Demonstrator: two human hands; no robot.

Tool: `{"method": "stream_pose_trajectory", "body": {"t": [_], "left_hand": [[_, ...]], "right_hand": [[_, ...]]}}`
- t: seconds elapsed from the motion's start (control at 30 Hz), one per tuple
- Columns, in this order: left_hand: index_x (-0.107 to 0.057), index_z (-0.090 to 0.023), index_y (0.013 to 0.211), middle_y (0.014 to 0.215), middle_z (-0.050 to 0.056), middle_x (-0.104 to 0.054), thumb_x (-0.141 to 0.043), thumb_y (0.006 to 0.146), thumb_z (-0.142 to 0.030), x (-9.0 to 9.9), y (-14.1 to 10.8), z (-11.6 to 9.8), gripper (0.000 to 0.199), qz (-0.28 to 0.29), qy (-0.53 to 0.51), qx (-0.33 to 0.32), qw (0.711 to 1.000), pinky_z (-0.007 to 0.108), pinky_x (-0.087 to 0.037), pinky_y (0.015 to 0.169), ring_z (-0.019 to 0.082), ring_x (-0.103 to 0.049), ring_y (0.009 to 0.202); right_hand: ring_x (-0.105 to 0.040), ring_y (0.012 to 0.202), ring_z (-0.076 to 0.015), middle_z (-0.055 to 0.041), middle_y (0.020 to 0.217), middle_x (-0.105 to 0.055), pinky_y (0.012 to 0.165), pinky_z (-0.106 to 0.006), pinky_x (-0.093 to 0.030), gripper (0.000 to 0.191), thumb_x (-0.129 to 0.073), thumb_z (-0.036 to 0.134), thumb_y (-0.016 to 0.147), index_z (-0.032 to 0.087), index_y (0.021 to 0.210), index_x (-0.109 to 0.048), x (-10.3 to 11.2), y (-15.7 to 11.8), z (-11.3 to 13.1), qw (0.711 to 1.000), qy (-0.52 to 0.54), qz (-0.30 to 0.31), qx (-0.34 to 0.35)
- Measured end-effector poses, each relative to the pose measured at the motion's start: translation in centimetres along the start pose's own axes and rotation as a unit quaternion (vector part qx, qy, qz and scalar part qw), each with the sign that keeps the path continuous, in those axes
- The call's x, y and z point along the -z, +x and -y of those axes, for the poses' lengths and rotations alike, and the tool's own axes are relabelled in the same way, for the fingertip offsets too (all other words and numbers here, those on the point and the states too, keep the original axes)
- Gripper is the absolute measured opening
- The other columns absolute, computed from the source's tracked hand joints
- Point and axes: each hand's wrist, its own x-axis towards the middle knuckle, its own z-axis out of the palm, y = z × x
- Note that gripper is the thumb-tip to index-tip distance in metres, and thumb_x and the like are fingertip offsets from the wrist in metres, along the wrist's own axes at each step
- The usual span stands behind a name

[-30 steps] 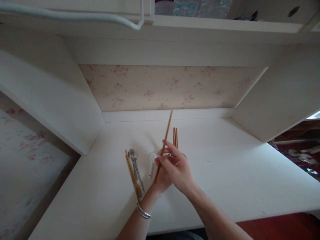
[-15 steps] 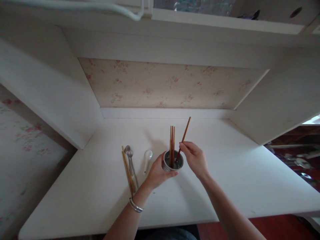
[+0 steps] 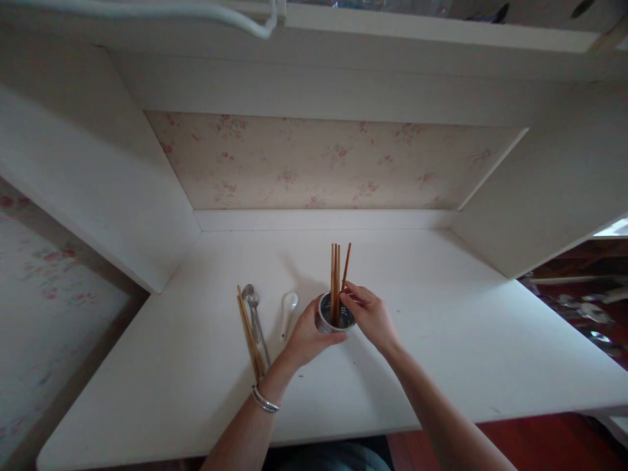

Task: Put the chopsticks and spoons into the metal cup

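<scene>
Warm wood, bright metal and a smooth pale top
At centre, smooth wooden-looking sticks (image 3: 335, 275) and a shiny, metal-looking cup (image 3: 348, 317); left of centre, a glossy, ceramic-looking white spoon (image 3: 290, 302) and polished metal spoons (image 3: 254, 300). The surface (image 3: 186, 373) looks smooth, the patterned wallpaper (image 3: 299, 160) above it matt.

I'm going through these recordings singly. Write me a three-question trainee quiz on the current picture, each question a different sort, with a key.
1. Which hand is wrapped around the round, grey, metal-looking cup?
2. True or false: in the picture, the glossy white ceramic-looking spoon lies left of the cup.
3. What does the right hand hold? A) the spoon; B) a slim brown wooden chopstick; C) a silver bracelet.

Key: 1. the left hand; 2. true; 3. B.
</scene>
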Motion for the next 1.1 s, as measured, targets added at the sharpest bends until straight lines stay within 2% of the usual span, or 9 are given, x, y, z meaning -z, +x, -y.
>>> {"method": "stream_pose_trajectory", "body": {"t": [0.1,0.23,0.47,0.73,0.83,0.9,1.0,1.1], "left_hand": [[-0.050,-0.018,0.130,0.130,0.013,-0.058,-0.086,0.057,-0.021,0.0,-0.1,-0.1,0.082,-0.005,0.008,0.002,1.000,0.045,-0.038,0.106,0.028,-0.054,0.120],[-0.050,-0.018,0.129,0.128,0.013,-0.059,-0.087,0.056,-0.022,0.1,-0.1,0.0,0.083,-0.011,0.007,0.012,1.000,0.046,-0.039,0.106,0.029,-0.055,0.119],[-0.050,-0.017,0.128,0.127,0.013,-0.059,-0.087,0.056,-0.021,0.0,0.0,-0.1,0.081,-0.006,-0.009,0.007,1.000,0.045,-0.040,0.105,0.028,-0.055,0.117],[-0.049,-0.018,0.129,0.130,0.013,-0.058,-0.087,0.055,-0.019,0.0,0.1,0.2,0.083,-0.006,-0.006,0.007,1.000,0.045,-0.039,0.106,0.028,-0.054,0.119],[-0.049,-0.019,0.131,0.128,0.013,-0.059,-0.087,0.056,-0.020,0.0,0.2,0.1,0.084,0.004,-0.014,0.015,1.000,0.047,-0.040,0.105,0.029,-0.056,0.118],[-0.049,-0.020,0.132,0.129,0.011,-0.059,-0.086,0.057,-0.022,0.0,0.2,-0.3,0.084,0.019,-0.014,0.012,1.000,0.047,-0.040,0.105,0.029,-0.056,0.118],[-0.049,-0.025,0.133,0.130,0.008,-0.060,-0.084,0.061,-0.025,0.0,0.1,-1.2,0.079,0.040,0.000,-0.001,0.999,0.048,-0.039,0.106,0.029,-0.055,0.119],[-0.047,-0.025,0.134,0.129,0.008,-0.060,-0.082,0.065,-0.027,0.1,0.0,-1.6,0.078,0.047,0.019,0.005,0.999,0.046,-0.042,0.104,0.028,-0.057,0.117]], "right_hand": [[-0.067,0.091,-0.0208,-0.0075,0.101,-0.071,0.081,-0.034,-0.053,0.032,-0.055,0.043,0.086,0.021,0.101,-0.072,0.0,0.4,0.6,1.000,0.004,-0.010,0.018],[-0.066,0.084,-0.0201,-0.0063,0.090,-0.072,0.077,-0.033,-0.051,0.034,-0.049,0.045,0.090,0.020,0.085,-0.072,0.1,1.2,1.7,0.998,-0.044,-0.024,0.043],[-0.065,0.082,-0.0195,-0.0051,0.088,-0.072,0.076,-0.032,-0.049,0.034,-0.048,0.044,0.089,0.021,0.081,-0.072,0.3,2.1,2.0,0.994,-0.098,-0.014,0.051],[-0.066,0.082,-0.0201,-0.0051,0.087,-0.072,0.077,-0.033,-0.050,0.037,-0.047,0.046,0.090,0.021,0.081,-0.073,-0.1,1.3,1.3,0.996,-0.086,0.002,0.027],[-0.066,0.088,-0.0220,-0.0067,0.094,-0.073,0.082,-0.035,-0.051,0.039,-0.046,0.049,0.090,0.022,0.091,-0.074,0.0,1.2,0.9,0.998,-0.064,0.006,0.017],[-0.065,0.099,-0.0236,-0.0089,0.108,-0.070,0.087,-0.038,-0.051,0.041,-0.047,0.050,0.090,0.021,0.108,-0.070,0.2,0.8,0.4,1.000,-0.014,0.014,-0.006],[-0.056,0.119,-0.0250,-0.0099,0.131,-0.059,0.098,-0.041,-0.046,0.055,-0.054,0.049,0.087,0.022,0.135,-0.050,0.5,-0.5,-0.4,0.993,0.088,0.069,-0.033],[-0.044,0.132,-0.0250,-0.0088,0.144,-0.047,0.109,-0.045,-0.036,0.078,-0.068,0.043,0.079,0.026,0.146,-0.031,0.3,-2.0,-1.4,0.983,0.130,0.132,-0.016]]}}
